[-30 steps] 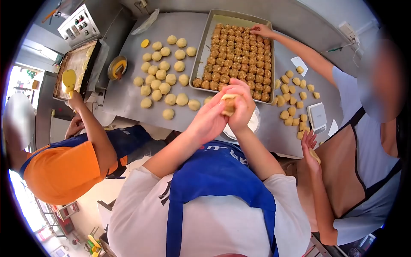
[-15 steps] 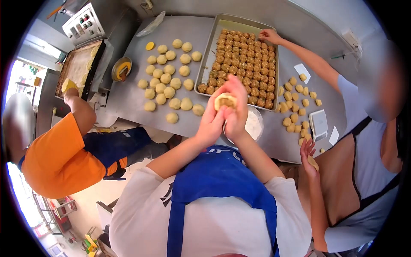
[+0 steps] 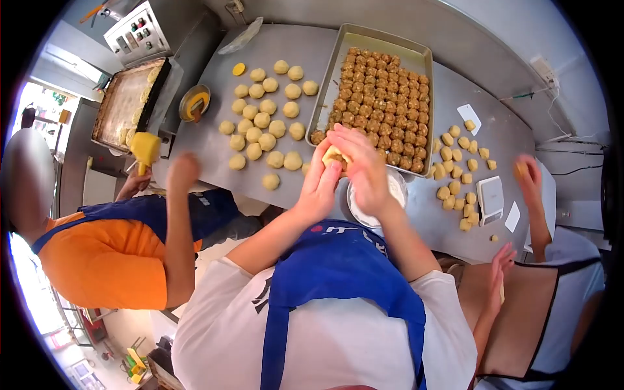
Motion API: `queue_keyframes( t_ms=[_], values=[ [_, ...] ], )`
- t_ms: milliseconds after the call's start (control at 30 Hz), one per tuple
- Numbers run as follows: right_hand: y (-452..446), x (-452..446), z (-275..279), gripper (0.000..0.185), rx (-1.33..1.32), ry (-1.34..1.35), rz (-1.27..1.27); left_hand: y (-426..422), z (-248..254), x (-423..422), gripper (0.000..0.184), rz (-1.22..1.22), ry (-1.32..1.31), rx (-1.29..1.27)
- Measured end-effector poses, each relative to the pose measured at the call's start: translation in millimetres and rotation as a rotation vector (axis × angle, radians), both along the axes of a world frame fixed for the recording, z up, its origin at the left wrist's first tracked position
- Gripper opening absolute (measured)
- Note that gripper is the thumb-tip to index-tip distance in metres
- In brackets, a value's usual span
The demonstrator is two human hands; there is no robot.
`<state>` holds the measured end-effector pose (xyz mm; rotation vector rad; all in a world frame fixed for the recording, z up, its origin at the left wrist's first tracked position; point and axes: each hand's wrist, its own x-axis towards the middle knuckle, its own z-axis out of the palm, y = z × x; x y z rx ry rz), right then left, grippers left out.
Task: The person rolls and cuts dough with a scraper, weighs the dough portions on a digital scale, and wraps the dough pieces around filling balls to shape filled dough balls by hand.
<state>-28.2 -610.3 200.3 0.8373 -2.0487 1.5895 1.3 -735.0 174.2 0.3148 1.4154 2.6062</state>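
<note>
My left hand (image 3: 318,188) and my right hand (image 3: 367,172) come together over the table's front edge. Between them is a pale dough wrapper (image 3: 333,156) cupped around brown filling, part of which still shows at its open top. Left fingers wrap its near side while the right fingers curve over it. Beneath my right wrist stands a bowl of white flour (image 3: 398,188), partly covered by my arm. Just beyond my hands, a metal tray (image 3: 331,78) holds rows of brown filling balls (image 3: 383,97). Round dough balls (image 3: 262,119) are spread to the left.
Small dough pieces (image 3: 448,192), a white scale (image 3: 491,198) and white cards (image 3: 469,118) lie to the right, near a co-worker's hands (image 3: 500,263). Leftward are a metal bowl with a brush (image 3: 195,103), a baking tray (image 3: 104,120) and an orange-shirted co-worker holding a yellow tool (image 3: 145,148).
My right fingers have folded further over the dough wrapper, covering more of it. The right co-worker's hand has left the tray with a brown ball. The left co-worker has raised the yellow tool.
</note>
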Motion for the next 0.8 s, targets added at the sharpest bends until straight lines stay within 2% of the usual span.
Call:
queue_keyframes(
  t_ms=[67,133,167,200,267,300,333,400,433,467,533,567,600,667,700,733,800],
  values=[
    [8.1,1.4,-2.4,0.029,-0.005,-0.03,-0.045,-2.0,-1.5,2.2,0.05,-0.091,-0.102,-0.047],
    [5.1,4.1,-9.3,0.024,0.213,0.177,-0.167,4.6,7.7,3.7,0.049,-0.165,-0.119,-0.154],
    [5.8,3.3,-10.4,0.02,0.147,0.198,-0.182,6.1,22.2,5.8,0.051,-0.202,-0.312,-0.017],
    [6.0,4.8,-12.5,0.02,0.149,0.195,-0.19,8.0,25.7,3.7,0.051,-0.21,-0.314,-0.017],
    [3.0,7.4,-15.4,0.019,-0.252,0.086,-0.26,12.5,28.8,-2.3,0.053,-0.263,-0.251,0.446],
    [-18.2,11.2,-5.1,0.027,-0.293,0.055,-0.46,13.9,29.7,0.6,0.053,-0.195,-0.235,0.304],
    [-13.9,10.7,6.1,0.027,-0.294,0.063,-0.451,10.9,27.9,-2.4,0.053,-0.189,-0.224,0.306],
    [5.2,15.2,19.0,0.036,0.104,-0.004,-0.177,-0.5,18.8,-2.0,0.058,-0.166,-0.157,0.126],
    [14.4,10.7,6.6,0.029,-0.036,-0.01,-0.123,-2.0,16.8,-0.7,0.056,-0.23,-0.165,0.179],
    [16.7,7.0,-2.4,0.029,-0.033,-0.014,-0.129,-0.4,16.3,2.2,0.056,-0.236,-0.169,0.182],
    [21.2,3.7,-10.7,0.028,0.195,0.184,-0.118,4.3,15.7,8.6,0.057,-0.249,-0.253,0.053],
    [19.5,7.0,-11.8,0.035,0.124,0.148,-0.14,-3.1,15.7,2.3,0.066,-0.324,-0.198,-0.106],
    [16.7,9.4,-13.0,0.035,0.127,0.148,-0.14,-6.1,11.2,-6.1,0.066,-0.324,-0.199,-0.103],
    [5.6,15.4,-18.8,0.045,-0.043,0.148,-0.195,-12.8,-1.7,-16.7,0.078,-0.503,-0.245,0.552],
    [-4.4,17.0,-21.1,0.067,0.167,0.241,-0.293,-15.8,0.7,-16.5,0.097,-0.512,-0.334,0.535],
    [-6.0,16.1,-19.3,0.067,0.168,0.242,-0.277,-17.2,3.2,-17.7,0.097,-0.497,-0.329,0.54],
    [-2.1,19.5,-4.9,0.091,0.737,0.216,-0.171,-18.2,10.8,-22.7,0.098,-0.246,-0.71,0.356]
  ],
)
